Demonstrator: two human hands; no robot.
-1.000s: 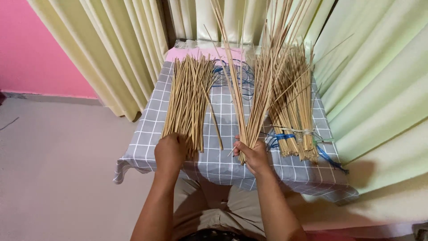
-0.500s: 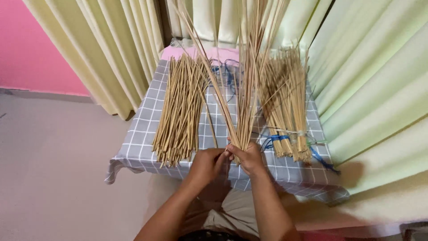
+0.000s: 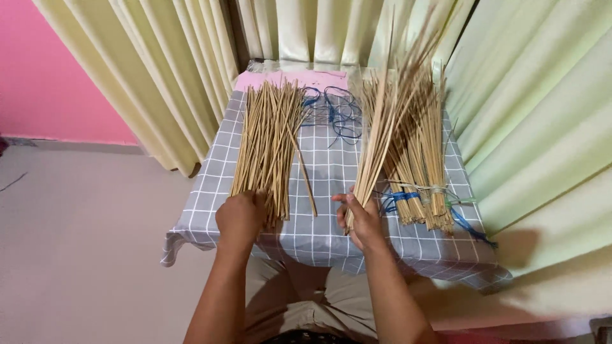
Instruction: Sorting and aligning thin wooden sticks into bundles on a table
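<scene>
From the head camera, the left hand [image 3: 241,216] rests closed on the near ends of the loose stick pile [image 3: 268,146] lying on the checked tabletop [image 3: 331,172], while the right hand [image 3: 362,220] is clamped around a small held bundle [image 3: 382,137] tilted upward beside the tied bundles [image 3: 421,159]. Laying sticks well likely means keeping near ends flush and the grip firm.

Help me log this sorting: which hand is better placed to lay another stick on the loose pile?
Left, probably: the left hand already rests on the loose stick pile, while the right hand grips the upright bunch.
</scene>
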